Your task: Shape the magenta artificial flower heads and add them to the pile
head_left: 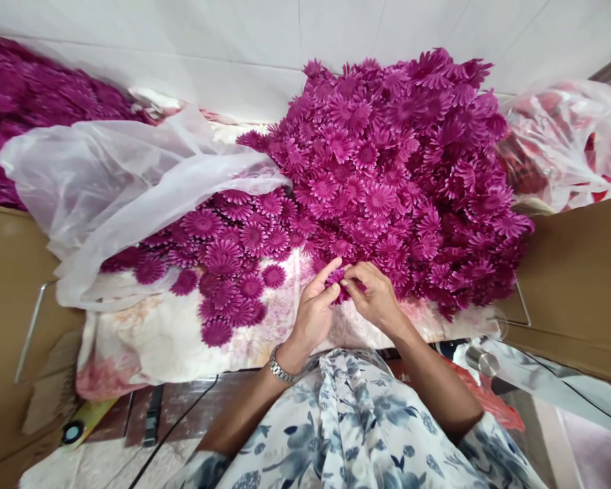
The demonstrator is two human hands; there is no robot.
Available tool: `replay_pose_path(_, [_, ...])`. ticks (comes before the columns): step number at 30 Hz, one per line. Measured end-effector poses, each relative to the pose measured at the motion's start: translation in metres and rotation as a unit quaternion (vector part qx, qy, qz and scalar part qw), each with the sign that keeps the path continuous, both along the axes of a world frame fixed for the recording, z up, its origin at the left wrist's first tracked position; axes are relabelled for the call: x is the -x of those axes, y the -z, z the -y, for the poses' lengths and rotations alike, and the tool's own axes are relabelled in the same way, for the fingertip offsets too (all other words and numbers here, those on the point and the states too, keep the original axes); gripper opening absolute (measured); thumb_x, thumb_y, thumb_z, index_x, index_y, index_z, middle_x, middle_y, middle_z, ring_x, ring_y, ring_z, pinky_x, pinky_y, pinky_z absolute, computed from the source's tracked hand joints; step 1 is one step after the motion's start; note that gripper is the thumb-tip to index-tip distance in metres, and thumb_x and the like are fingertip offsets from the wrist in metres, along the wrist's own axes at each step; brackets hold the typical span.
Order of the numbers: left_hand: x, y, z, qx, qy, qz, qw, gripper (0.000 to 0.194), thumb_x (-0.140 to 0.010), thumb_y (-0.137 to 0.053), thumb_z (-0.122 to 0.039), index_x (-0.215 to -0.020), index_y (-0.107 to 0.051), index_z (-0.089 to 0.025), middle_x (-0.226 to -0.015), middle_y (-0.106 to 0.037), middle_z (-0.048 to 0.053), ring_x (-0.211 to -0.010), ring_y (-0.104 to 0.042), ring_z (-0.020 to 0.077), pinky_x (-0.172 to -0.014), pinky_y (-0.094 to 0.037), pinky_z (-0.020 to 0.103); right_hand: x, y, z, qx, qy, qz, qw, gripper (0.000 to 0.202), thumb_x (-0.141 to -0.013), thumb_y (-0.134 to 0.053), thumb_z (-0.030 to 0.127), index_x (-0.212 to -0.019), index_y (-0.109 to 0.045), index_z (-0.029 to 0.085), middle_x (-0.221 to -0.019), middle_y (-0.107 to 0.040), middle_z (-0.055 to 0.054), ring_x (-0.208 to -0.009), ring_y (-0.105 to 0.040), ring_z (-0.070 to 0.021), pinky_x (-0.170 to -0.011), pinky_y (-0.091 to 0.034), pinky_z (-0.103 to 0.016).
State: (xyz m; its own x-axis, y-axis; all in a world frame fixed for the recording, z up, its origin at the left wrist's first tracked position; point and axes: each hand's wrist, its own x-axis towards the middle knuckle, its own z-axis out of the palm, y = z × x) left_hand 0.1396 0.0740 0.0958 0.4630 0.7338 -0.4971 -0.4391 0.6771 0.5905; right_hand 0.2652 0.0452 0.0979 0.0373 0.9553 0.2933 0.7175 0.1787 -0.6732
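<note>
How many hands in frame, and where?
2. The left hand and right hand meet at a purple flower, at the near edge of the large flower heap. Some fingers are hidden; no other hand shows.

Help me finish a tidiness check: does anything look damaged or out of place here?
Mostly the cardboard at the left: a ragged patch low on it looks torn. A crumpled plastic bag also untidily overlaps some purple flowers; whether they spilled from it, I can't tell. Nothing else clearly stands out.
</note>
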Motion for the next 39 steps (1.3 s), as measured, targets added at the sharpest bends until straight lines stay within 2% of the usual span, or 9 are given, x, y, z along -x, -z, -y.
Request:
replay_pose_path(6, [0.002,-0.003,-0.004,0.007,-0.057,0.018,0.998,0.030,-0.070,-0.063,-0.015,-0.100,-0.068,-0.019,-0.096,-0.072,0.006,-0.098,-0.063,0.0182,-0.095,-0.040,0.032,-0.007,-0.009,-0.006,-0.074,0.115,0.057,0.989,0.012,-0.086,-0.047,0.015,-0.076,-0.053,0.019,-0.067,-0.056,-0.002,-0.066,-0.052,-0.0149,-0.062,-0.041,-0.028])
replay_pose_path(8, [0.002,-0.005,-0.006,0.000,-0.073,0.014,0.997,0.031,-0.071,-0.062,-0.014,-0.101,-0.067,-0.019,-0.096,-0.072,0.006,-0.096,-0.064,0.0178,-0.094,-0.041,0.032,-0.007,-0.014,-0.008,-0.054,0.092,0.040,0.993,0.010,-0.086,-0.048,0.017,-0.078,-0.053,0.019,-0.069,-0.057,-0.002,-0.067,-0.053,-0.0146,-0.064,-0.042,-0.028])
replay_pose_path(10, [0.002,-0.006,-0.007,-0.016,-0.084,0.005,0.996,0.033,-0.071,-0.062,-0.014,-0.103,-0.066,-0.020,-0.099,-0.072,0.005,-0.095,-0.064,0.0168,-0.093,-0.042,0.031,-0.004,-0.016,-0.010,-0.016,0.032,0.020,0.999,0.004,-0.085,-0.054,0.023,-0.084,-0.055,0.019,-0.074,-0.059,-0.002,-0.071,-0.054,-0.0148,-0.066,-0.044,-0.028])
replay_pose_path(13, [0.003,-0.006,-0.007,-0.030,-0.074,-0.004,0.997,0.032,-0.072,-0.061,-0.014,-0.103,-0.066,-0.020,-0.105,-0.070,0.005,-0.099,-0.062,0.0165,-0.093,-0.041,0.029,0.004,-0.012,-0.011,0.003,-0.008,0.000,1.000,0.009,-0.083,-0.058,0.027,-0.083,-0.054,0.020,-0.074,-0.059,-0.002,-0.072,-0.055,-0.0151,-0.067,-0.045,-0.028])
replay_pose_path(17, [0.004,-0.005,-0.007,-0.013,-0.056,-0.006,0.998,0.030,-0.073,-0.060,-0.015,-0.102,-0.068,-0.018,-0.105,-0.070,0.007,-0.106,-0.059,0.0181,-0.099,-0.037,0.030,0.009,-0.003,-0.011,-0.010,0.001,-0.018,1.000,0.006,-0.085,-0.054,0.021,-0.079,-0.053,0.020,-0.072,-0.060,-0.002,-0.071,-0.057,-0.0145,-0.067,-0.046,-0.027])
replay_pose_path(23, [0.004,-0.003,-0.011,0.009,-0.098,0.014,0.995,0.027,-0.071,-0.060,-0.013,-0.095,-0.070,-0.018,-0.098,-0.072,0.006,-0.101,-0.062,0.0169,-0.100,-0.036,0.031,0.011,-0.004,-0.014,-0.035,0.024,-0.016,0.999,0.009,-0.085,-0.049,0.014,-0.083,-0.055,0.020,-0.076,-0.064,-0.003,-0.072,-0.059,-0.0142,-0.067,-0.048,-0.027])
replay_pose_path(27, [0.005,-0.003,-0.011,-0.025,-0.125,-0.021,0.992,0.024,-0.069,-0.062,-0.013,-0.091,-0.071,-0.019,-0.093,-0.073,0.005,-0.098,-0.064,0.0169,-0.098,-0.039,0.030,0.014,-0.007,-0.015,-0.025,0.012,-0.034,0.999,0.012,-0.085,-0.049,0.012,-0.089,-0.057,0.019,-0.088,-0.068,-0.005,-0.081,-0.063,-0.0143,-0.073,-0.049,-0.027])
replay_pose_path(33, [0.008,0.005,-0.012,-0.087,-0.152,-0.065,0.982,0.023,-0.075,-0.058,-0.018,-0.095,-0.068,-0.021,-0.097,-0.072,0.005,-0.101,-0.063,0.0193,-0.099,-0.040,0.036,0.014,-0.008,-0.011,0.026,0.059,-0.059,0.996,0.011,-0.085,-0.049,0.019,-0.078,-0.057,0.019,-0.071,-0.063,-0.001,-0.070,-0.059,-0.0130,-0.066,-0.047,-0.025])
replay_pose_path(39, [0.005,0.001,-0.007,-0.126,-0.151,-0.098,0.976,0.024,-0.076,-0.057,-0.018,-0.098,-0.068,-0.020,-0.105,-0.070,0.006,-0.105,-0.061,0.0197,-0.100,-0.040,0.035,0.019,-0.006,-0.008,0.065,0.057,-0.115,0.990,0.008,-0.081,-0.056,0.027,-0.081,-0.057,0.019,-0.075,-0.061,0.000,-0.066,-0.056,-0.0115,-0.062,-0.045,-0.024])
